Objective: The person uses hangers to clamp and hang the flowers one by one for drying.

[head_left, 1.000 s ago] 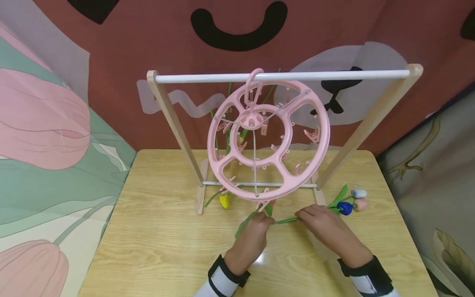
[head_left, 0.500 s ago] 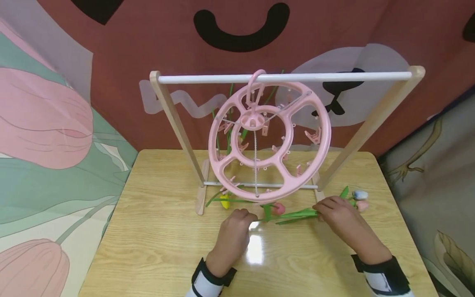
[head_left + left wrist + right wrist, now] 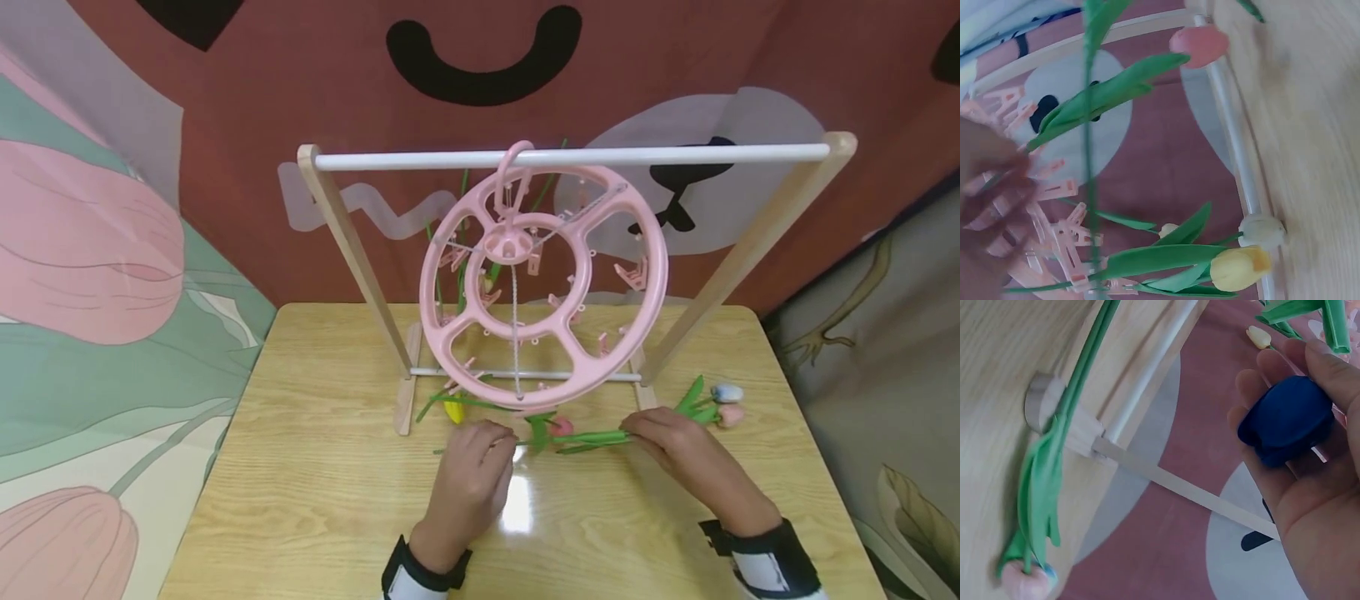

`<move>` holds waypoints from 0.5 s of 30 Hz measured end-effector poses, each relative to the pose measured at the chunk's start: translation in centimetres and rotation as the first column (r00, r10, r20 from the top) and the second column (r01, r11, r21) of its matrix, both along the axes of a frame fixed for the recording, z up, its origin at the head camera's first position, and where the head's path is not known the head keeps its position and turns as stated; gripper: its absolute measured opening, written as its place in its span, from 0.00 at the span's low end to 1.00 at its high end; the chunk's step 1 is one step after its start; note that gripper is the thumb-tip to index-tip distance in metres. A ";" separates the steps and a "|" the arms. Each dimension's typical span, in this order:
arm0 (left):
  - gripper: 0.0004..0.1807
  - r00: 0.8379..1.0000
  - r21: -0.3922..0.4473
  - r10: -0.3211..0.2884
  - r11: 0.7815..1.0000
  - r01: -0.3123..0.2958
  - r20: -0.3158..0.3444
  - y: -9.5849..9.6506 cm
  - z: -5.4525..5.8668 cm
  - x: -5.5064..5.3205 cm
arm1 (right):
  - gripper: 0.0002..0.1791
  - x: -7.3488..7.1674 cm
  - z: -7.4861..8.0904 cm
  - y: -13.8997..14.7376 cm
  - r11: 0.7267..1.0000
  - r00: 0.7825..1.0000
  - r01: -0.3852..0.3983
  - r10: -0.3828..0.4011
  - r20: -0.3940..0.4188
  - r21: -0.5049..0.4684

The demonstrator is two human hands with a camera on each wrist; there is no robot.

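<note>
Inside the right hand (image 3: pixel 678 446), a blue tulip (image 3: pixel 1291 419) is gripped; by the left hand (image 3: pixel 468 483), a pink tulip (image 3: pixel 562 427) is pinched.

dark red backdrop (image 3: pixel 315 75) at the back, fat black smile shape (image 3: pixel 480 90) printed on it; pale green cloth (image 3: pixel 82 375) with big pink flowers on the left; greyish cloth (image 3: pixel 840 400) down the right; light wood-grain table (image 3: pixel 300 492) underneath, kinda shiny
</note>
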State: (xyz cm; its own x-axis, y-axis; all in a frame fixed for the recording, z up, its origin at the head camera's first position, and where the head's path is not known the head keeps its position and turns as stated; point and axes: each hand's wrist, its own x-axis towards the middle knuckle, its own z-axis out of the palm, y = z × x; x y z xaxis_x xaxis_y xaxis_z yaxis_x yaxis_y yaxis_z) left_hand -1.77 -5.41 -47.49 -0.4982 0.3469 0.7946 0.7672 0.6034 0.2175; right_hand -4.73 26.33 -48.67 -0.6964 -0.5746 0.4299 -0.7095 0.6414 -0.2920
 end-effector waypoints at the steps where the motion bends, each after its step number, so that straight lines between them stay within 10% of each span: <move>1: 0.06 0.997 0.032 -0.049 0.998 0.051 -0.057 0.3 0.2 0.1 | 0.08 0.0 -0.2 0.0 1.000 1.000 0.006 -0.005 0.012 -0.020; 4: 0.06 0.977 0.078 -0.185 0.978 0.193 -0.108 1.2 0.4 0.6 | 0.14 0.1 -0.7 -0.2 0.997 0.999 0.024 -0.020 0.048 -0.080; 9: 0.11 0.941 0.110 -0.272 0.961 0.254 0.201 2.9 -1.4 0.7 | 0.16 0.3 -1.0 -0.6 0.989 0.992 0.049 -0.032 0.120 -0.140; 12: 0.13 0.851 0.244 -0.315 0.943 0.228 0.420 3.9 -2.5 0.3 | 0.15 0.4 -0.8 -1.1 0.987 0.987 0.044 -0.019 0.157 -0.154; 15: 0.16 0.718 0.502 -0.471 0.843 0.194 0.512 4.9 -2.7 0.1 | 0.15 0.5 -0.7 -1.6 0.985 0.984 0.028 0.002 0.179 -0.169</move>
